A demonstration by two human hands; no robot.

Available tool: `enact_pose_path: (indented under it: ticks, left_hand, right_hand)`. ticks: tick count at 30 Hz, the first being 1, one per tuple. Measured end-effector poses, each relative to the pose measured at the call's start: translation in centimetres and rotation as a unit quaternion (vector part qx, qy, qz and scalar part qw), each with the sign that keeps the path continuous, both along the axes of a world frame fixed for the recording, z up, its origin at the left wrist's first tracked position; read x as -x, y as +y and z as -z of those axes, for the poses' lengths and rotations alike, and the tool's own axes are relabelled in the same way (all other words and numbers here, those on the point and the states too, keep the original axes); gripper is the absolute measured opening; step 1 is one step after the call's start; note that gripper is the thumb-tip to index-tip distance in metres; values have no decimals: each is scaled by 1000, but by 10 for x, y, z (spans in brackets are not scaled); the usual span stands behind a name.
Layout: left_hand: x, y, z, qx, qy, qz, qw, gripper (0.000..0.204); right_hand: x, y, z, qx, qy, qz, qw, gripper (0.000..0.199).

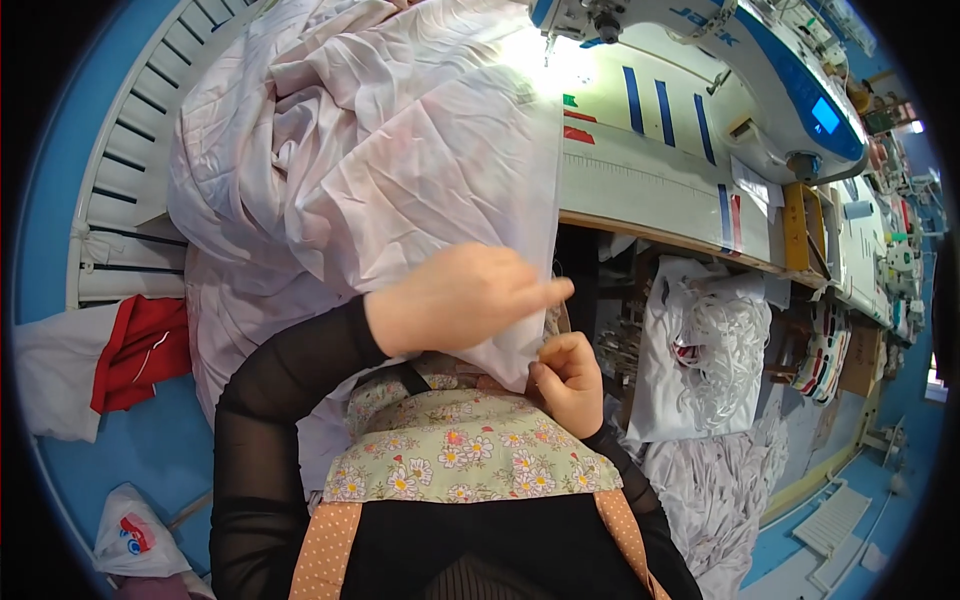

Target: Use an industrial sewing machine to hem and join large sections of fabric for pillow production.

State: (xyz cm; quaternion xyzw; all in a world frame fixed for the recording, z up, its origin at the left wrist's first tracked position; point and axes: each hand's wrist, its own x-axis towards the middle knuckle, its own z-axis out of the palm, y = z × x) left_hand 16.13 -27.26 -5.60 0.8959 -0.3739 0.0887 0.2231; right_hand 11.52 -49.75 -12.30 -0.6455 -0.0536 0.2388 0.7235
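Note:
A large pale pinkish-white fabric [400,170] lies in loose folds over the table and hangs down to my lap. My left hand [465,300] is above it, slightly blurred, with its fingers stretched to the right past the fabric's edge. Just below and to the right, my right hand [568,385] is closed in a pinch at the fabric's lower corner. A white and blue sewing machine [740,70] stands at the top right, its lamp shining on the fabric's far right edge. Under the lamp is the needle area [548,50].
The machine bed [650,190] carries blue and red tape strips and a ruler scale. A yellow box [803,225] sits at its right end. Below hangs a white bag [700,350] with tangled strips. White slatted rack [130,190] and red-white cloth [140,355] are at the left.

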Motion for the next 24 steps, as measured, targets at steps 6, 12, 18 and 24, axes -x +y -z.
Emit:
enact_pose_path:
  ticks: [6, 12, 18, 24]
  left_hand:
    - [3, 16, 3, 86, 26, -74, 993, 37]
    - [8, 20, 0, 99, 26, -94, 990, 37]
    - [1, -7, -2, 21, -8, 31, 999, 30]
    - [2, -12, -14, -4, 40, 114, 993, 13]
  right_hand:
    - [-11, -1, -3, -30, 19, -56, 998, 29]
    - [-17, -7, -11, 86, -177, -134, 971, 26]
    - [-12, -8, -22, 84, -226, -138, 961, 22]
    - [-43, -12, -61, 88, -324, -284, 898, 25]
